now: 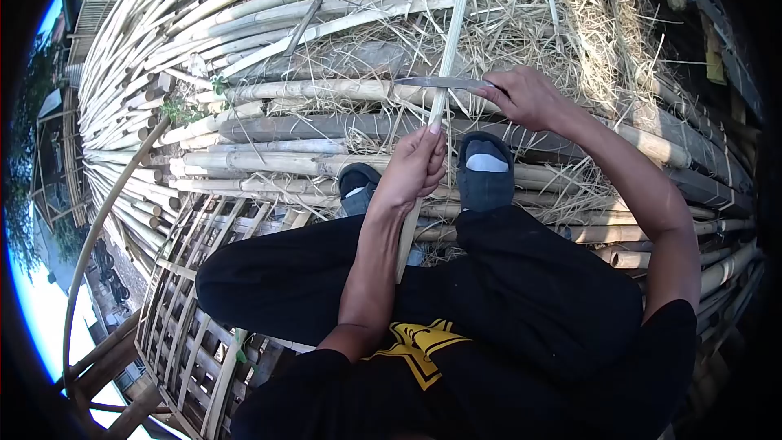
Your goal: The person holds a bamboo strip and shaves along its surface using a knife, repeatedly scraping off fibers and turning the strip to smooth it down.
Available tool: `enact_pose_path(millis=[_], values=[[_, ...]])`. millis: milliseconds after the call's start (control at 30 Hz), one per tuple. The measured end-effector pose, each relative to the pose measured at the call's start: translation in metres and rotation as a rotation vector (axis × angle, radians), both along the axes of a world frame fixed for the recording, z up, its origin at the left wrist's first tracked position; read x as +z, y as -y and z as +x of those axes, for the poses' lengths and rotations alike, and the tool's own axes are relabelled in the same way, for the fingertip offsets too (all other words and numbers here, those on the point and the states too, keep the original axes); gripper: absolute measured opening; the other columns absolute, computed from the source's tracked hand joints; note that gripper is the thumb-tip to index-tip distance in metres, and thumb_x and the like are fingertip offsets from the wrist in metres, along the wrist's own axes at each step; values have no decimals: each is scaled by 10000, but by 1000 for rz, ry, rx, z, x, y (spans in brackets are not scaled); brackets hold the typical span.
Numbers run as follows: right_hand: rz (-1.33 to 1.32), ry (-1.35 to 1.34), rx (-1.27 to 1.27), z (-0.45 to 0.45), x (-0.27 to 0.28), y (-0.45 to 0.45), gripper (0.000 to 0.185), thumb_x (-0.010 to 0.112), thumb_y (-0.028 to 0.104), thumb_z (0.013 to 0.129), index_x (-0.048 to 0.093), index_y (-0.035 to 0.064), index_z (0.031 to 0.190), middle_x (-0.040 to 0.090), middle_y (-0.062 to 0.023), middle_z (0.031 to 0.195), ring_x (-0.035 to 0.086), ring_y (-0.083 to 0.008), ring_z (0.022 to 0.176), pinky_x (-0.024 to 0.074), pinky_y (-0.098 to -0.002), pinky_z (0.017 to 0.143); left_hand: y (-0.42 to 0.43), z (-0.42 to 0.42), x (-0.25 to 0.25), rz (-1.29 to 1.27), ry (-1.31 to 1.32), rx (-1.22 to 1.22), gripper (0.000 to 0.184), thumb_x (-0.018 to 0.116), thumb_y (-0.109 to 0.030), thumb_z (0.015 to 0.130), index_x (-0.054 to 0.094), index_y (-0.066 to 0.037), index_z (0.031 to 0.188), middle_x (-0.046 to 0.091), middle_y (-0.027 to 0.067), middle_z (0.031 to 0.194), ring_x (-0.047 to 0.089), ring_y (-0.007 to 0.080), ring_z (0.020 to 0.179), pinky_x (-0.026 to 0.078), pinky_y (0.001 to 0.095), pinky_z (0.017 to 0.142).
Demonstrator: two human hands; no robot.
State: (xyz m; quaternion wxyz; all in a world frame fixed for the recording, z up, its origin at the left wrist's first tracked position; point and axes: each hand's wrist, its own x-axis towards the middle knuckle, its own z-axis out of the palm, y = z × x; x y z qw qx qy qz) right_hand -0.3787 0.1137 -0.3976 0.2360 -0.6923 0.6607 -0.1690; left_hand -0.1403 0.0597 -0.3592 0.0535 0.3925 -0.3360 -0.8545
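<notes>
A pale bamboo strip runs lengthwise from near my lap out over the bamboo poles. My left hand is closed around its middle, thumb pointing up along it. In my right hand is the handle of a knife, mostly hidden by the fingers. The knife blade points left and lies across the strip, a short way beyond my left thumb. Whether its edge bites into the bamboo I cannot tell.
Bamboo poles lie in rows under and around my shoes. Loose shavings cover the far right. A slatted bamboo lattice stands at lower left, with a curved pole beside it.
</notes>
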Motion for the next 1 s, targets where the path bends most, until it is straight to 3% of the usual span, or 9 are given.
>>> enact_pose_path(millis=[100, 167, 333, 433, 500, 633, 667, 800, 1000], values=[[169, -104, 9, -17, 2, 16, 542, 343, 498, 983, 575, 48, 789, 527, -127, 561, 516, -304, 527, 439, -443, 574, 3, 3, -2, -5, 11, -5, 337, 405, -351, 1017, 407, -111, 780, 246, -66, 538, 184, 23, 380, 132, 201, 327], [115, -78, -482, -72, -23, 31, 590, 308, 518, 988, 568, 35, 768, 532, -109, 556, 538, -284, 536, 453, -434, 590, -2, 5, 1, 15, 5, 5, 339, 405, -353, 1017, 406, -111, 780, 246, -67, 538, 182, 23, 378, 131, 200, 326], [264, -255, -615, -206, -51, 17, 628, 285, 531, 991, 617, 13, 863, 483, -30, 530, 451, -160, 467, 413, -382, 505, 1, 8, 2, -13, -41, -15, 342, 397, -371, 1017, 417, -106, 801, 235, -70, 542, 182, 25, 381, 135, 196, 327], [106, 275, -912, -150, -39, -3, 605, 378, 594, 946, 562, 45, 772, 347, 63, 494, 327, -92, 398, 294, -280, 420, 2, 3, -11, -19, -2, 53, 325, 388, -358, 1021, 433, -96, 834, 244, -67, 556, 192, 27, 394, 146, 198, 331], [258, 701, -879, -100, -31, -11, 519, 551, 625, 856, 401, 157, 690, 338, 89, 502, 285, -38, 379, 205, -221, 345, 1, -2, -15, 25, -66, 64, 294, 388, -331, 1024, 445, -89, 865, 248, -65, 562, 200, 25, 401, 153, 193, 339], [663, 1231, -756, -2, -15, -21, 423, 653, 472, 859, 437, 116, 781, 351, 77, 533, 285, -18, 377, 204, -201, 338, -6, -13, -33, -97, -94, 353, 244, 403, -275, 1023, 467, -62, 922, 377, -13, 598, 403, 91, 497, 413, 261, 507], [742, 1288, -717, 23, -7, -24, 343, 592, 420, 916, 481, 102, 855, 404, 54, 577, 274, -11, 370, 194, -200, 330, -3, -9, -46, -111, -134, 399, 253, 417, -278, 1018, 484, -42, 956, 470, 24, 656, 495, 137, 603, 477, 313, 661], [861, 1407, -537, 75, 4, -32, 361, 663, 382, 879, 530, 60, 973, 572, -14, 736, 333, -9, 409, 225, -194, 354, 5, -9, -57, -219, -69, 581, 277, 433, -282, 1011, 509, -16, 1010, 595, 77, 782, 589, 164, 723, 510, 317, 760], [910, 1324, -367, 84, 11, -27, 267, 668, 251, 892, 533, 40, 985, 659, -37, 772, 406, -27, 436, 275, -204, 369, 10, -4, -55, -245, -65, 658, 275, 481, -277, 994, 505, -16, 1078, 598, 75, 898, 578, 151, 800, 500, 293, 743]])
